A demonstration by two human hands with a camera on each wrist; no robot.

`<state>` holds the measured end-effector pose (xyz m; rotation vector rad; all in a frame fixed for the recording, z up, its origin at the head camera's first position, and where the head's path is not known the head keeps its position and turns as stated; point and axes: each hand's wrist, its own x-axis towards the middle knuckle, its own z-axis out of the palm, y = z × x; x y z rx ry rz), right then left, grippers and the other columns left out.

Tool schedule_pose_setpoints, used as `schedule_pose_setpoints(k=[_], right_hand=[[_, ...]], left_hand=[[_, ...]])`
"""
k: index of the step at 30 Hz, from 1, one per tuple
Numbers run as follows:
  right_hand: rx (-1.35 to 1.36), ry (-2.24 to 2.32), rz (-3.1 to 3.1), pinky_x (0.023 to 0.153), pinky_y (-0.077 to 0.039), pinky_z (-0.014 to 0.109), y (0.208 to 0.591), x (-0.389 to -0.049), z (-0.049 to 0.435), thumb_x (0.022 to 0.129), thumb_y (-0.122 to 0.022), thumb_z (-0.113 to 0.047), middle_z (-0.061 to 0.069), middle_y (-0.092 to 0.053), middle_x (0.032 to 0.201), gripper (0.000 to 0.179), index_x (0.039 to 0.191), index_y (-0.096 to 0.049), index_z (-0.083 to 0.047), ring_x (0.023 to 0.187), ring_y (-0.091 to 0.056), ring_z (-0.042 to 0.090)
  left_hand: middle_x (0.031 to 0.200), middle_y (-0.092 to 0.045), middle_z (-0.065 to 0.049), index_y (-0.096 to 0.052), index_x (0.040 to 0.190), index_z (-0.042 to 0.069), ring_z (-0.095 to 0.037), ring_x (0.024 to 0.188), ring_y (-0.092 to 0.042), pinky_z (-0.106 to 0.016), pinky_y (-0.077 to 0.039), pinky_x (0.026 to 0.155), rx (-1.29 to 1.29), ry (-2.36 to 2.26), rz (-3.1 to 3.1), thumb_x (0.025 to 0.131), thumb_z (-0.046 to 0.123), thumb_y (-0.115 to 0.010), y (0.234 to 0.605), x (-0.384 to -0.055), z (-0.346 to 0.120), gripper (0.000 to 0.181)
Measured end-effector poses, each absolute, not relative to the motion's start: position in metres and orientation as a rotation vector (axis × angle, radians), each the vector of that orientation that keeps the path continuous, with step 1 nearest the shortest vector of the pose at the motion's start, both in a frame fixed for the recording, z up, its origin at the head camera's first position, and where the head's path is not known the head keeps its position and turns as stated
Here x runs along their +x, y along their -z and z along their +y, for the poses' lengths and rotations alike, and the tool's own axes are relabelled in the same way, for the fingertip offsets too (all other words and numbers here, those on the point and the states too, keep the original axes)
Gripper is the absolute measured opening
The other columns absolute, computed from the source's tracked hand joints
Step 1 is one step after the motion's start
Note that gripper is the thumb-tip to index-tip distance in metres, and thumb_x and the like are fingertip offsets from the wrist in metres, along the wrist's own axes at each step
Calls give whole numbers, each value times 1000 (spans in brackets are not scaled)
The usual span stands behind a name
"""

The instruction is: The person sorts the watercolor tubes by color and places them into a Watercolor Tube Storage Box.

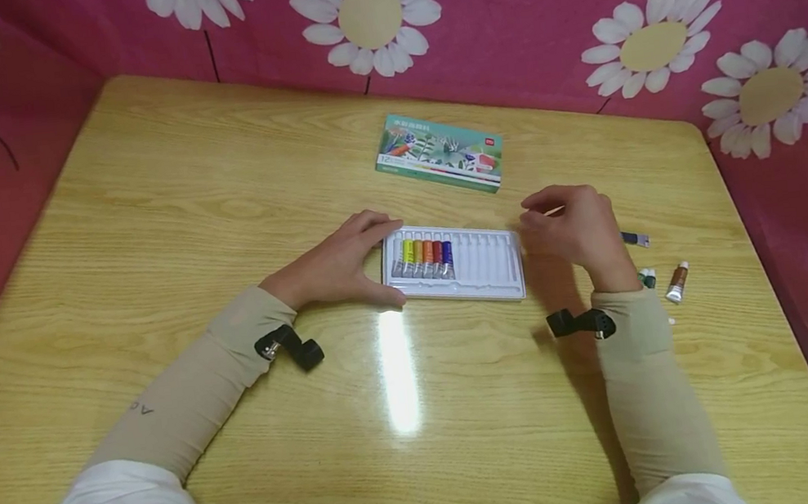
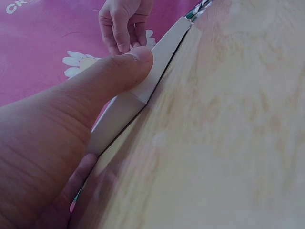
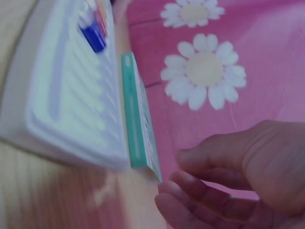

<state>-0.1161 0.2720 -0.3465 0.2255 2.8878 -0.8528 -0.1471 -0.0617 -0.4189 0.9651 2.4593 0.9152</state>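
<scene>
A white plastic tray point(image 1: 486, 258) lies on the table, its left half holding a row of several paint tubes point(image 1: 427, 256), yellow through orange and red to blue. The slots on its right half are bare. My left hand point(image 1: 335, 266) grips the tray's left end, thumb along the near side and fingers at the far corner. In the left wrist view the thumb point(image 2: 119, 71) presses on the tray's side wall. Just off the tray's right end, my right hand point(image 1: 577, 227) hovers with loosely bent fingers. The right wrist view shows nothing between those fingers point(image 3: 205, 191).
Behind the tray lies a green paint box point(image 1: 441, 153). To the right of the right hand are loose tubes: a dark one point(image 1: 635, 239), a green one point(image 1: 647, 278) partly hidden by the wrist, and a brown one point(image 1: 677, 282). Pink flowered cloth point(image 1: 514, 35) hangs beyond the wooden table.
</scene>
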Motion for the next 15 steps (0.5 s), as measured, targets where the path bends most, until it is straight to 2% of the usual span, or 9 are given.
schedule_pose_setpoints(k=[8,10,13,15], right_hand=[[236,809,3010,69,-50,26,345,-117,296,98,-70,-31,16,-75,120,31,121,-76,-12,101,-70,29],[239,786,3038,67,-50,24,346,-118,302,97,-69,-32,15,-77,118,31,120,-77,-13,89,-71,18],[248,758,3064,66,-49,22,346,-119,311,96,-68,-31,16,-78,116,31,119,-77,-13,72,-65,-2],[266,731,3074,70,-49,24,346,-119,317,96,-68,-31,16,-78,115,32,120,-77,-12,69,-62,-5]], left_hand=[[164,-33,-4,-32,164,18,-23,153,-34,-44,-32,129,965,-905,2469,72,68,-85,419,-148,-62,117],[164,-33,-4,-31,164,18,-23,153,-34,-44,-32,129,965,-901,2471,72,68,-85,419,-148,-62,117],[164,-33,-4,-31,164,18,-23,153,-33,-44,-32,129,963,-899,2471,72,69,-84,419,-148,-62,117],[165,-33,-4,-31,164,18,-23,153,-33,-44,-32,129,961,-896,2470,72,69,-84,418,-148,-62,117]])
